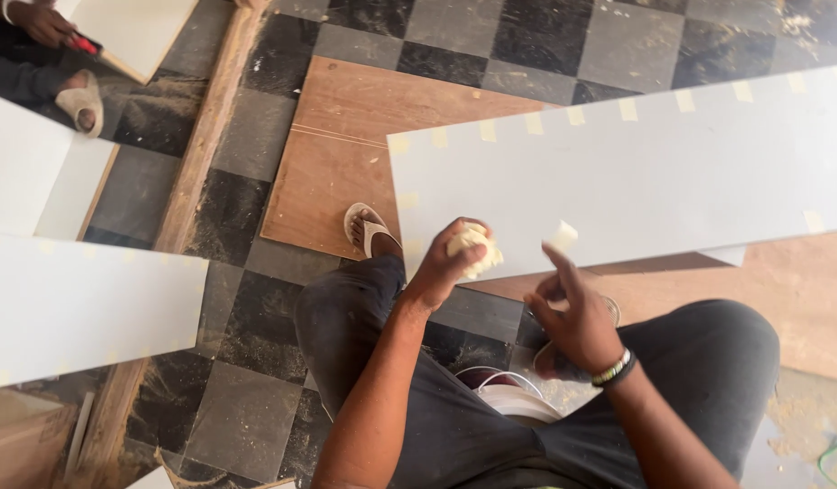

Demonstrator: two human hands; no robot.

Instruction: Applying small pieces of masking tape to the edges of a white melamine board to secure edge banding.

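A: Left hand (450, 263) is clenched round a crumpled wad of tape (473, 250), pale yellow and lumpy, right at the near edge of the panel (636, 172).

B: And the right hand (577, 317)? Index finger is up, a small tape scrap (561, 235) stuck to its tip, the other fingers loosely curled, gripping nothing.

A: The panel is smooth, white, a long rectangle, with short tape tabs (627, 110) spaced along its far edge.

B: Under it lies a brown plywood sheet (337, 154) on the checkered floor (255, 136), which is gritty with sawdust.

A: Top left, another person's hand (40, 23) holds a red tool (83, 43) beside another white board (138, 32).
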